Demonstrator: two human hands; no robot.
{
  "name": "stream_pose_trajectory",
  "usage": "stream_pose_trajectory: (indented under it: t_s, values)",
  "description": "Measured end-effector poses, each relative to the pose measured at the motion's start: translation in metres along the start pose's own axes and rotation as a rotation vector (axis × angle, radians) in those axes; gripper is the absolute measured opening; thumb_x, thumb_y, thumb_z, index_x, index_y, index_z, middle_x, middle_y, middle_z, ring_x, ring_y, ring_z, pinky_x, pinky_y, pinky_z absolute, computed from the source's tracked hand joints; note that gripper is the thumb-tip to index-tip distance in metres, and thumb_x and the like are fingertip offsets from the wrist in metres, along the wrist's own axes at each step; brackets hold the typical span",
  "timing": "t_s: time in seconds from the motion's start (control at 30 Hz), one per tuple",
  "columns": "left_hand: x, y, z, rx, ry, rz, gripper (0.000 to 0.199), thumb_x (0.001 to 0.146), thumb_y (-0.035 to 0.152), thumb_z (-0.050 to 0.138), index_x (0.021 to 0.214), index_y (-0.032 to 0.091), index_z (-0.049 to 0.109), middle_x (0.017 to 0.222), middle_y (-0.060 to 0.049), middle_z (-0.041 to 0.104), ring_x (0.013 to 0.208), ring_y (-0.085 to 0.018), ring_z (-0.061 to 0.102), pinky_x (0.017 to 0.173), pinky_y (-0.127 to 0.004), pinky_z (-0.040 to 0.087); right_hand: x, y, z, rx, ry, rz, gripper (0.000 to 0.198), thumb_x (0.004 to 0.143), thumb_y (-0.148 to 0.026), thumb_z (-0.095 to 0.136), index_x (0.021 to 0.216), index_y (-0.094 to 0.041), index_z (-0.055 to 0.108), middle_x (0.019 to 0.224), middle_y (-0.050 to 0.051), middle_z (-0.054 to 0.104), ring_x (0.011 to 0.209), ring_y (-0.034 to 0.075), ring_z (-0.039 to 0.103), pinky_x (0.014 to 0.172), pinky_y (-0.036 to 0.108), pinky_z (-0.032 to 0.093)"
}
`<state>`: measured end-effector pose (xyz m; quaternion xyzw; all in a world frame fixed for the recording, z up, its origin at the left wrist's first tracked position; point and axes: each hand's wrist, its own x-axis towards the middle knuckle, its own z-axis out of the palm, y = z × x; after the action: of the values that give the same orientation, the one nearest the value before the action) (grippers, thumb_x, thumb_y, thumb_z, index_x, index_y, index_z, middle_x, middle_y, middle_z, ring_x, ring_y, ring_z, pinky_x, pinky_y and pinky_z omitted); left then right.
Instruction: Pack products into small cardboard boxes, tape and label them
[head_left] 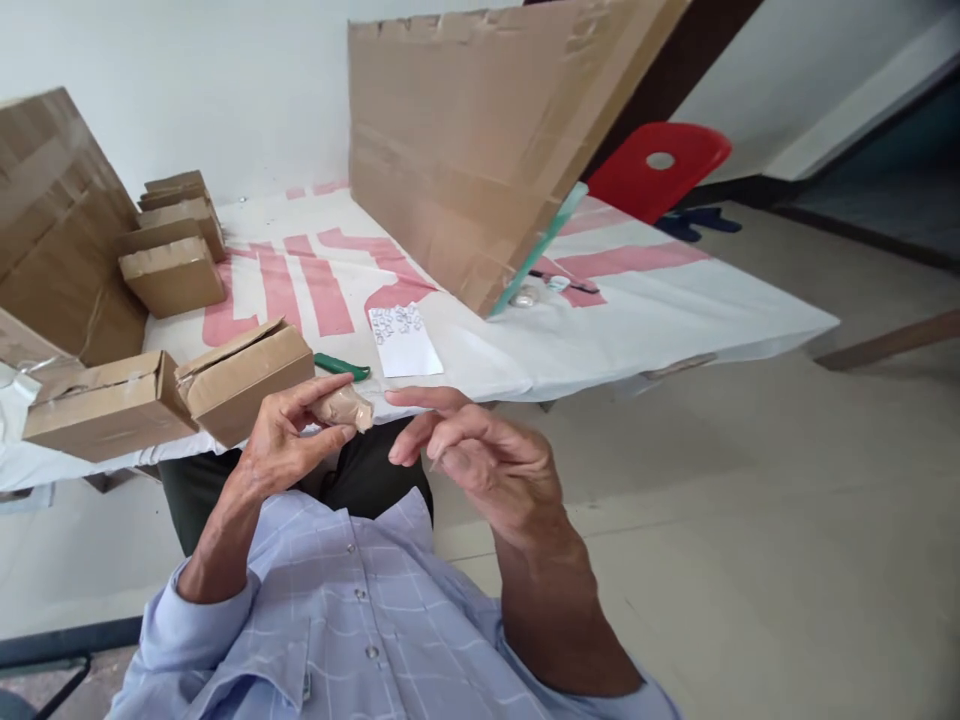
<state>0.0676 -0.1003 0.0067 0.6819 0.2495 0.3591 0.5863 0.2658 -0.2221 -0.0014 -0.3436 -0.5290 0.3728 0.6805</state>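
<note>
My left hand (289, 435) is closed on a small brown wrapped bundle (343, 408), with crumpled, shiny wrapping like packing tape at its right end. It is held in front of the table's near edge, above my lap. Just to its right, my right hand (487, 455) is raised and apart from the bundle. Its index finger stretches toward the bundle, while the other fingers are bent and spread. I see nothing held in it. Behind the bundle lies a slim green object (341, 366), its kind unclear, near a white paper (405, 342) with handwritten marks.
Small cardboard boxes (247, 380) stand left of my hands, with several more behind. Large cartons rise at the left (60, 240) and centre back (465, 140). A clear tape roll (523, 296) and a dark pen-like item (566, 282) lie by the carton. A red chair (660, 170) stands beyond.
</note>
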Motion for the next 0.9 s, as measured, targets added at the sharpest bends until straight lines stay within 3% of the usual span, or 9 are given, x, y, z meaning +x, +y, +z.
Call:
stream_pose_trajectory:
  t_s: [0.2, 0.43, 0.63, 0.9]
  values:
    - [-0.038, 0.012, -0.014, 0.049, 0.061, 0.107, 0.043, 0.081, 0.024, 0.089, 0.124, 0.022, 0.085, 0.099, -0.006, 0.08, 0.084, -0.018, 0.073, 0.079, -0.029, 0.063, 0.0, -0.006, 0.026, -0.075, -0.257, -0.03, 0.012, 0.107, -0.03, 0.069, 0.098, -0.026, 0.077, 0.13, 0.009, 0.08, 0.087, 0.02, 0.078, 0.083, 0.042, 0.067]
    - [-0.063, 0.003, -0.022, -0.196, 0.029, -0.05, 0.056, 0.077, 0.029, 0.096, 0.131, 0.017, 0.082, 0.092, -0.006, 0.079, 0.076, -0.014, 0.07, 0.072, -0.025, 0.059, -0.005, -0.008, 0.037, -0.089, -0.298, -0.145, 0.01, 0.107, -0.022, 0.067, 0.106, -0.025, 0.077, 0.11, 0.006, 0.082, 0.095, 0.021, 0.078, 0.084, 0.037, 0.067]
    - [-0.074, 0.005, -0.018, -0.33, -0.022, -0.14, 0.058, 0.076, 0.032, 0.1, 0.13, 0.018, 0.083, 0.091, -0.006, 0.081, 0.078, -0.016, 0.072, 0.074, -0.028, 0.06, -0.002, -0.012, 0.041, -0.069, -0.369, -0.082, 0.011, 0.108, -0.029, 0.068, 0.103, -0.025, 0.076, 0.135, 0.009, 0.076, 0.094, 0.018, 0.079, 0.088, 0.039, 0.069]
    - [-0.077, 0.003, -0.019, -0.425, -0.108, -0.191, 0.056, 0.073, 0.031, 0.1, 0.126, 0.02, 0.084, 0.094, -0.007, 0.082, 0.072, -0.014, 0.071, 0.065, -0.024, 0.058, 0.005, -0.024, 0.035, 0.032, -0.375, -0.035, 0.014, 0.107, -0.031, 0.071, 0.097, -0.023, 0.076, 0.093, 0.006, 0.08, 0.08, 0.017, 0.075, 0.072, 0.033, 0.068]
